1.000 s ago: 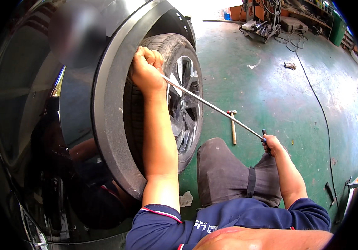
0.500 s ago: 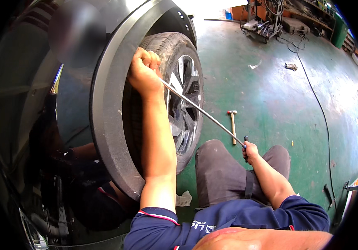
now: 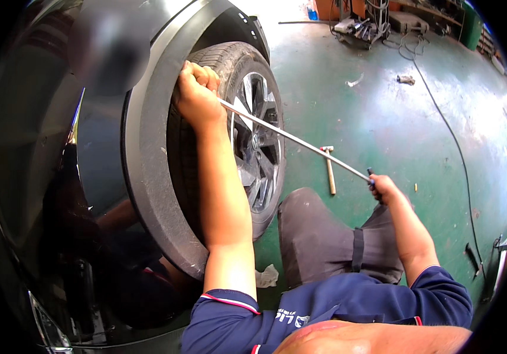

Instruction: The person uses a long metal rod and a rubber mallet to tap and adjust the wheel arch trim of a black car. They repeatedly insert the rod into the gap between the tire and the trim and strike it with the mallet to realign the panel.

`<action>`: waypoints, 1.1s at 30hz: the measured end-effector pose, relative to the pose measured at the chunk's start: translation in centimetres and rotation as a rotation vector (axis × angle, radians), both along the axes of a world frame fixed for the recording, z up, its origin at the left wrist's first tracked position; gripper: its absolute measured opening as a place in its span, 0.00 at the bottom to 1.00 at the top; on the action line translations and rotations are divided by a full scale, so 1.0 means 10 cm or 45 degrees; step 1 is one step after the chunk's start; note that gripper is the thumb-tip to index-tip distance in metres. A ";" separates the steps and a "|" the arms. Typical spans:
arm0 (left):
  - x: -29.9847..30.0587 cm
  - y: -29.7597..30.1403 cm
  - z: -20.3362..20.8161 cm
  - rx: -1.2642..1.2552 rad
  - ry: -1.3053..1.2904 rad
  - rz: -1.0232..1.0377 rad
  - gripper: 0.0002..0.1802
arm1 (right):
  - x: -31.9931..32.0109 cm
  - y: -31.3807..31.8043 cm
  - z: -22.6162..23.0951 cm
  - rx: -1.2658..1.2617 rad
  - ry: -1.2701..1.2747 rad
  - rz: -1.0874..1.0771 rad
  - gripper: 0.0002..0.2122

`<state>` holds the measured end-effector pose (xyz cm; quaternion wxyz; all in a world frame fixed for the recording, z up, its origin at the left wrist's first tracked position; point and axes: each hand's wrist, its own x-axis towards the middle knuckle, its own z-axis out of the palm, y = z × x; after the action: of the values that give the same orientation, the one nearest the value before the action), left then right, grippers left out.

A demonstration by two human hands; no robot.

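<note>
Two hands [image 3: 197, 97], thin steel rod [image 3: 294, 140]

One dark car body panel [image 3: 41, 147], with one black wheel-arch trim [image 3: 147, 159]. One tyre [image 3: 218, 65] on one alloy wheel [image 3: 259, 147]. One long metal rod [image 3: 300, 141]. Two hands in view: left hand [image 3: 197, 94] and right hand [image 3: 386, 189], one at each end of the rod. One hammer [image 3: 329, 171] on the green floor [image 3: 383, 118]. One crumpled white rag [image 3: 266, 276] by the knee. One black cable [image 3: 448, 135] trailing across the floor. Small scraps on the floor: at least two. Equipment cluster at far wall: count unclear.
</note>
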<state>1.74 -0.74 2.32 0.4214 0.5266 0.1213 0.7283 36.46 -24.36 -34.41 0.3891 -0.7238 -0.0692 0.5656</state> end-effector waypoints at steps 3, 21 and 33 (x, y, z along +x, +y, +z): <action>-0.01 -0.02 0.00 0.017 0.019 -0.001 0.23 | -0.04 -0.08 0.16 0.000 -0.012 -0.007 0.13; 0.06 -0.07 -0.02 -0.046 -0.043 0.008 0.23 | 0.08 -0.30 0.13 0.049 -0.125 0.004 0.12; 0.01 -0.25 0.28 -0.219 -0.011 0.214 0.33 | -0.12 -0.22 0.03 -0.013 -0.077 0.001 0.14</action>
<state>1.81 -3.20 5.14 0.4029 0.4735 0.2253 0.7502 35.26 -26.57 -34.11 0.3831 -0.7426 -0.0785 0.5438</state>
